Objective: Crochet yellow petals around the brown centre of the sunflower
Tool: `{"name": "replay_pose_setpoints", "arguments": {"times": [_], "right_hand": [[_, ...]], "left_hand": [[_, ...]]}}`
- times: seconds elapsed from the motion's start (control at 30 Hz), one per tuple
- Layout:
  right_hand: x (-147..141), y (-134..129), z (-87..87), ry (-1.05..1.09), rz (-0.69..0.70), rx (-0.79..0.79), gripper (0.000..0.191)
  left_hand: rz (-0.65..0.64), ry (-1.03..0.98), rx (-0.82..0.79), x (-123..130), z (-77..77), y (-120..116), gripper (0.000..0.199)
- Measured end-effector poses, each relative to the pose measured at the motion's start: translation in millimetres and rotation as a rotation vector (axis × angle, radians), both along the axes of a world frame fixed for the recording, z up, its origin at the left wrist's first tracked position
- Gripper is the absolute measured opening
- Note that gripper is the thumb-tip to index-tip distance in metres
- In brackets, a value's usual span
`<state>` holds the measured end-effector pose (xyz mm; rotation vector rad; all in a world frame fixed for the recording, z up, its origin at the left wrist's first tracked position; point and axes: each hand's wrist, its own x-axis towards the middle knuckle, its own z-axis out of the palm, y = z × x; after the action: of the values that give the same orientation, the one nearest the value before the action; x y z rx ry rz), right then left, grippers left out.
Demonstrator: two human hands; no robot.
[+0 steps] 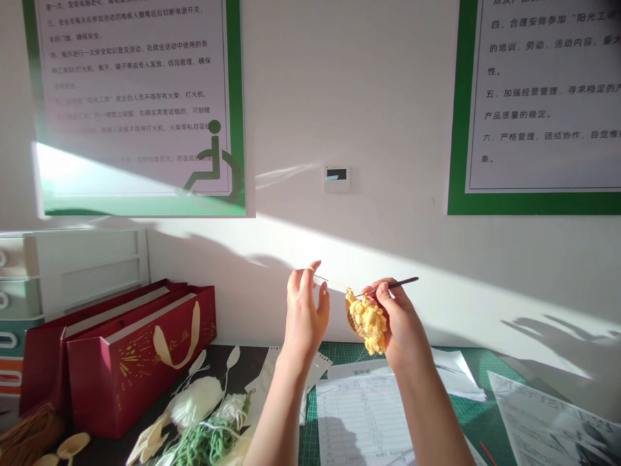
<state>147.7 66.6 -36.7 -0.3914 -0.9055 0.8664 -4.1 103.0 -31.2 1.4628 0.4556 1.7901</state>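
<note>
- Hands apart, both raised, working yellow crochet.
- Left hand (305, 310) pinches the yarn (326, 281), stretched toward the other hand.
- Right hand (396, 320) grips a crochet hook (391, 288) — its tip at the crochet piece (366, 321).

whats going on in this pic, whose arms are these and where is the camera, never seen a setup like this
This picture comes from a camera worn on a person's head, looking forward and down, so the bare arms are the wearer's own. No machine appears. The right hand holds a crochet hook and a yellow crocheted piece. A pale strand of yarn runs toward the raised left hand. Below lie a green cutting mat, printed papers, white yarn, green yarn and a red gift bag.
</note>
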Motion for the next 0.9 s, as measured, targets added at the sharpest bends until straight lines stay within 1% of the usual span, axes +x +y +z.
{"name": "replay_pose_setpoints", "arguments": {"times": [0.07,0.13,0.2,0.27,0.33,0.37,0.47,0.53,0.7,0.8,0.9], "right_hand": [[-1.1,-5.5,2.6,0.012,0.016,-0.037,0.036],[-2.8,-10.5,5.4,0.011,0.033,-0.056,0.037],[-4.4,-13.8,7.8,0.004,0.030,-0.059,0.036],[-5.8,-14.6,9.3,0.002,0.001,-0.057,0.036],[-7.7,-13.2,10.0,0.003,-0.045,-0.050,0.036],[-9.2,-12.0,10.1,0.002,-0.070,-0.045,0.036],[-15.6,-7.8,10.5,-0.019,-0.138,-0.021,0.034],[-20.8,-4.9,10.7,-0.045,-0.176,0.005,0.030],[-28.2,1.2,8.5,-0.118,-0.275,0.105,0.016],[-29.6,2.1,6.2,-0.160,-0.329,0.171,0.010],[-29.6,0.1,5.3,-0.210,-0.402,0.266,0.008]], "left_hand": [[-0.001,-0.055,-0.013,0.6,1.2,-1.8,0.033],[-0.071,-0.113,-0.029,1.2,6.5,-8.8,0.037],[-0.213,-0.133,-0.061,1.8,14.0,-19.3,0.030],[-0.370,-0.111,-0.109,3.3,20.8,-30.6,0.037],[-0.466,-0.096,-0.128,6.6,24.6,-40.3,0.038],[-0.484,-0.087,-0.133,8.6,25.2,-43.9,0.047],[-0.430,-0.088,-0.158,13.9,23.8,-49.2,0.073],[-0.396,-0.094,-0.189,14.7,22.4,-49.2,0.080],[-0.382,-0.095,-0.231,8.1,23.8,-47.3,0.095],[-0.355,-0.103,-0.232,5.3,25.8,-49.6,0.096],[-0.303,-0.137,-0.228,5.8,27.1,-56.3,0.089]]}}
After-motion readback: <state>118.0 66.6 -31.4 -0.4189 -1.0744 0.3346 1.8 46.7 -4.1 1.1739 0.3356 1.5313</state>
